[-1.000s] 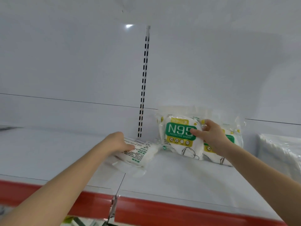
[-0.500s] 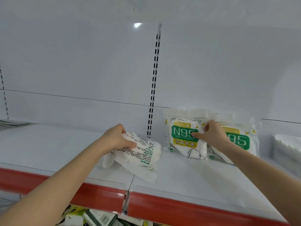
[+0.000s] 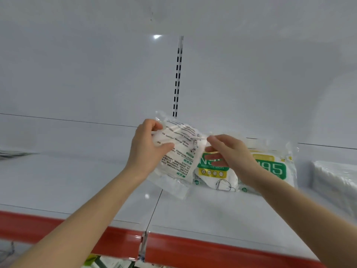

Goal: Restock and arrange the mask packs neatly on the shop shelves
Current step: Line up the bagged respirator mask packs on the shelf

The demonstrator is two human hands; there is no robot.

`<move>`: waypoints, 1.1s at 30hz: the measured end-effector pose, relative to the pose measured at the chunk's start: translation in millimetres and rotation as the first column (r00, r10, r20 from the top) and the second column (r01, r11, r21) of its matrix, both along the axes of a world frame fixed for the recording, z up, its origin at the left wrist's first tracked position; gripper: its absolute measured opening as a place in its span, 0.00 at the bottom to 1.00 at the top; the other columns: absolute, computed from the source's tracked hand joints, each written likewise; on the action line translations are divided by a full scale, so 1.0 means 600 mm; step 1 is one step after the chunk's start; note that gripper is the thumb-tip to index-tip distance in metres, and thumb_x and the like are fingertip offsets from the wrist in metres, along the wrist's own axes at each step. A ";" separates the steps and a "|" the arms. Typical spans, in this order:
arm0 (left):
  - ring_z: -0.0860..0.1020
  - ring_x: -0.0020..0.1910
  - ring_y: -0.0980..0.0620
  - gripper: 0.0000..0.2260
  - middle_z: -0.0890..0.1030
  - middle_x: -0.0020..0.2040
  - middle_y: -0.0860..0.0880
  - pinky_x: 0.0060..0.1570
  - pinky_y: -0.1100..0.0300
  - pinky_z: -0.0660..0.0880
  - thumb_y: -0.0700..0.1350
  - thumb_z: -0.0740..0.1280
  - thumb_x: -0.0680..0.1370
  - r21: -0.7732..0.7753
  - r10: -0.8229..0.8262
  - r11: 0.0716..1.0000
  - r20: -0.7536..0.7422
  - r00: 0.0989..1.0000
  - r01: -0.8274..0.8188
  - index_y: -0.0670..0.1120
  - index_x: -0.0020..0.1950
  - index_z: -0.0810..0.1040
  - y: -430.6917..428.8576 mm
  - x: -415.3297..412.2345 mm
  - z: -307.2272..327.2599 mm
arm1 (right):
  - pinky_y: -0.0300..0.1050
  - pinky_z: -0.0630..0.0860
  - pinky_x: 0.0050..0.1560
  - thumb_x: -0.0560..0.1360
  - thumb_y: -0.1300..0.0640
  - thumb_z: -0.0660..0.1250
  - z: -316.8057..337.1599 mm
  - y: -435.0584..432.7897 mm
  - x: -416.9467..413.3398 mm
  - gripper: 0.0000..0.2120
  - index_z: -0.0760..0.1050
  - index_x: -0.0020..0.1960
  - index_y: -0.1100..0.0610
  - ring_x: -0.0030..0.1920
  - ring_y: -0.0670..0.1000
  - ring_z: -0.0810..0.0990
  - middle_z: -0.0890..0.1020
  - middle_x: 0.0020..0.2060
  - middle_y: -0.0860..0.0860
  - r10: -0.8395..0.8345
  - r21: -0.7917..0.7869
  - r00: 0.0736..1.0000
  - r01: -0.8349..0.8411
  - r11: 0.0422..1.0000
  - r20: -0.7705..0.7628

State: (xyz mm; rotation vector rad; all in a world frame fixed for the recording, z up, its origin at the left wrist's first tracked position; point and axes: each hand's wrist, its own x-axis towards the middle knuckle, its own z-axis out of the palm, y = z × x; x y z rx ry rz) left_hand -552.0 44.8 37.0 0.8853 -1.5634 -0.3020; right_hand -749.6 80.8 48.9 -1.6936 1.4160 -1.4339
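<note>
a white metal shelf [image 3: 222, 215] fills the lower half of the view, its flat top split by a thin seam and its front edge capped with a red strip [image 3: 193, 248]. behind it rises a pale grey back panel [image 3: 87, 78] with a slotted upright rail [image 3: 178, 78] running down its middle. a bright glint of light sits near the top of the panel, just left of the rail. below the red strip, the tops of some packets on a lower level show, too blurred to read.

the left hand [image 3: 146, 149] is closed on a mask pack [image 3: 177, 157], thumb across its printed back and fingers curled over its top left corner. the pack is tilted, lifted off the shelf, with small dark and green print facing the camera. the right hand [image 3: 231, 157] pinches the pack's upper right edge between thumb and fingertips.

behind the hands, two more packs stand leaning at the back of the shelf: one [image 3: 218, 175] partly hidden by the held pack and the right hand, with a green label and yellow band, and one [image 3: 276, 167] to its right showing large green "95" lettering. further right lies a white plastic-wrapped bundle [image 3: 336, 178], well apart from the hands.
</note>
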 end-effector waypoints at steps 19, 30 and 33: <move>0.76 0.54 0.50 0.21 0.76 0.57 0.49 0.52 0.56 0.73 0.46 0.69 0.75 0.447 -0.299 0.803 -0.271 0.915 0.395 0.45 0.65 0.68 0.008 -0.065 0.005 | 0.43 0.81 0.31 0.76 0.60 0.65 0.024 0.033 -0.065 0.07 0.75 0.51 0.63 0.34 0.52 0.84 0.85 0.38 0.56 0.091 0.105 0.865 -0.163 0.981 0.493; 0.81 0.34 0.50 0.03 0.81 0.39 0.44 0.34 0.58 0.81 0.36 0.63 0.78 0.325 -0.291 0.634 -0.741 0.605 0.702 0.39 0.44 0.74 -0.002 -0.094 0.009 | 0.49 0.79 0.47 0.63 0.34 0.67 -0.011 0.037 -0.133 0.30 0.75 0.53 0.56 0.50 0.55 0.83 0.84 0.47 0.55 0.122 0.221 0.891 -0.238 0.946 0.438; 0.83 0.36 0.49 0.04 0.82 0.44 0.43 0.36 0.57 0.81 0.35 0.63 0.77 0.266 -0.314 0.578 -0.800 0.511 0.772 0.38 0.51 0.75 0.004 -0.112 0.010 | 0.48 0.78 0.47 0.65 0.39 0.69 -0.023 0.030 -0.122 0.29 0.74 0.57 0.58 0.51 0.53 0.83 0.83 0.52 0.55 0.144 0.196 0.861 -0.269 0.943 0.488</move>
